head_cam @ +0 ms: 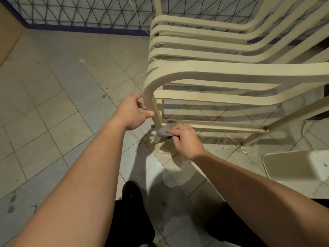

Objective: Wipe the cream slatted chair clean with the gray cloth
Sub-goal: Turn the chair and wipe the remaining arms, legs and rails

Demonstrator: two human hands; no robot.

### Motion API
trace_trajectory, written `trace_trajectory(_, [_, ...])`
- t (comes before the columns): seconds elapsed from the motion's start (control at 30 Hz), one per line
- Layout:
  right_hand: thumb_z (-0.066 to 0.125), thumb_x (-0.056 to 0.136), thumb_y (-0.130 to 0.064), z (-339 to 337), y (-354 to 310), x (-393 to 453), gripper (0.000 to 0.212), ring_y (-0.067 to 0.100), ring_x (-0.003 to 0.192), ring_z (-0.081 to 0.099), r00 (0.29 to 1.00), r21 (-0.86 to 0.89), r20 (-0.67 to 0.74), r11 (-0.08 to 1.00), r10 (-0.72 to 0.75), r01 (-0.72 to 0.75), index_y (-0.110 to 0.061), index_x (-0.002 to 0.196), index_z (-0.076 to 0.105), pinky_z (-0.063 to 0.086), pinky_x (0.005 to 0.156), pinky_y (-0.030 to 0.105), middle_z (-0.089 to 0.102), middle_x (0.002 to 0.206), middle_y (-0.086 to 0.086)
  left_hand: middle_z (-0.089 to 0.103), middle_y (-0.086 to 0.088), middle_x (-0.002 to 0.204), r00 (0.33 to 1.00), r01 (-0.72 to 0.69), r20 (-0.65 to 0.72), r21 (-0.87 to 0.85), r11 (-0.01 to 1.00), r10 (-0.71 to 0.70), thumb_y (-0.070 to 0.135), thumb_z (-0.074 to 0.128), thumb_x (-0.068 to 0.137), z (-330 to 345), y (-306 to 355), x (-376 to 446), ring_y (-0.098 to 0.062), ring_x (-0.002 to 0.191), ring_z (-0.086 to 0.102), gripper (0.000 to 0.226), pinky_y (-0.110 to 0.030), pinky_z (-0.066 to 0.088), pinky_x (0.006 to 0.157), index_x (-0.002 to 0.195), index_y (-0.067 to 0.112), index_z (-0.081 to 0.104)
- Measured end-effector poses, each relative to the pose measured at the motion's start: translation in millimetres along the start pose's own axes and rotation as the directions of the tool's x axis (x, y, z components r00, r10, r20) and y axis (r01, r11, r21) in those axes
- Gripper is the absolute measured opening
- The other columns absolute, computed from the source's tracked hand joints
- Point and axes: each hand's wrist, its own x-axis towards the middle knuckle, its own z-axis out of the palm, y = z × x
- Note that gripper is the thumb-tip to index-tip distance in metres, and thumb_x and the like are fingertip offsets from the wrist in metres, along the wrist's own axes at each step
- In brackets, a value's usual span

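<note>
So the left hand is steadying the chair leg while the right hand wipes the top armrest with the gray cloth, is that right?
Not quite. The right hand holds the gray cloth low down, at the bottom of the front leg where the lower crossbar meets it, not on the armrest. The rest stands: the left hand grips the chair at that leg. The head view shows this.

chair (222, 73) stands on tiled floor (53, 104), slats curving down at its front | left hand (134, 113) grips front leg just below the bend | right hand (185, 139) presses cloth (164, 130) against leg's lower part, beside low crossbar | white tub (299, 166) near floor's right edge
</note>
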Motion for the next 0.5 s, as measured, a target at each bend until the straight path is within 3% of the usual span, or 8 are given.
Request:
trace_trajectory(0.1, [0.052,0.095,-0.009,-24,9,-8,0.038,0.009,0.104,0.042,0.996,-0.014,-0.082,0.999,-0.036,0.035,-0.022,0.127,0.068,0.037,0.097,0.024,0.064,0.113,-0.005,0.067,0.005,0.104,0.998,0.056,0.013,0.082,0.995,-0.058,0.009,0.072,0.09,-6,-6,-1,-0.02,0.102,0.063,0.028,-0.026,0.038,0.086,0.114,0.023,0.067])
trace_trajectory(0.2, [0.056,0.093,-0.011,-33,1,-15,0.038,0.013,0.103,0.047,0.98,-0.022,-0.11,0.986,-0.168,0.167,-0.019,0.128,0.067,0.045,0.095,0.033,0.062,0.11,-0.001,0.069,0.004,0.101,0.993,0.093,-0.089,0.118,0.989,-0.083,-0.005,0.063,0.09,-20,-5,-7,-0.016,0.102,0.062,0.035,-0.017,0.036,0.085,0.118,0.015,0.071])
trace_trajectory(0.3, [0.061,0.088,-0.008,-34,-26,-16,0.038,0.022,0.103,0.054,0.878,-0.051,-0.246,0.91,-0.411,0.412,-0.011,0.125,0.068,0.048,0.094,0.03,0.061,0.11,0.009,0.07,0.005,0.105,0.991,0.026,-0.133,0.059,0.998,-0.018,-0.006,0.064,0.09,-34,1,-12,-0.012,0.094,0.062,0.037,-0.008,0.039,0.075,0.116,0.02,0.072])
trace_trajectory(0.37, [0.065,0.087,-0.004,-31,-48,-2,0.039,0.026,0.102,0.057,0.797,-0.088,-0.356,0.866,-0.489,0.492,-0.009,0.125,0.068,0.049,0.094,0.031,0.061,0.11,0.014,0.071,0.005,0.106,0.991,-0.083,-0.102,0.008,0.997,0.083,-0.006,0.064,0.09,-35,7,-15,-0.013,0.094,0.065,0.037,-0.009,0.044,0.078,0.112,0.022,0.073])
trace_trajectory(0.43, [0.07,0.084,-0.001,-22,-62,14,0.039,0.03,0.098,0.06,0.818,-0.079,-0.344,0.883,-0.46,0.463,-0.011,0.121,0.071,0.053,0.089,0.036,0.062,0.109,0.015,0.071,0.002,0.105,0.989,-0.117,-0.08,0.071,0.991,0.123,-0.004,0.063,0.09,-31,7,-16,-0.014,0.096,0.064,0.031,-0.019,0.045,0.082,0.112,0.015,0.074])
trace_trajectory(0.5, [0.074,0.081,-0.002,-10,-55,21,0.036,0.03,0.092,0.06,0.892,-0.113,-0.252,0.927,-0.375,0.358,-0.014,0.115,0.074,0.055,0.081,0.038,0.061,0.105,0.012,0.071,-0.006,0.1,0.999,-0.004,-0.032,0.128,0.992,0.008,0.005,0.064,0.093,-26,-2,-15,-0.019,0.086,0.064,0.02,-0.025,0.045,0.077,0.111,0.01,0.071])
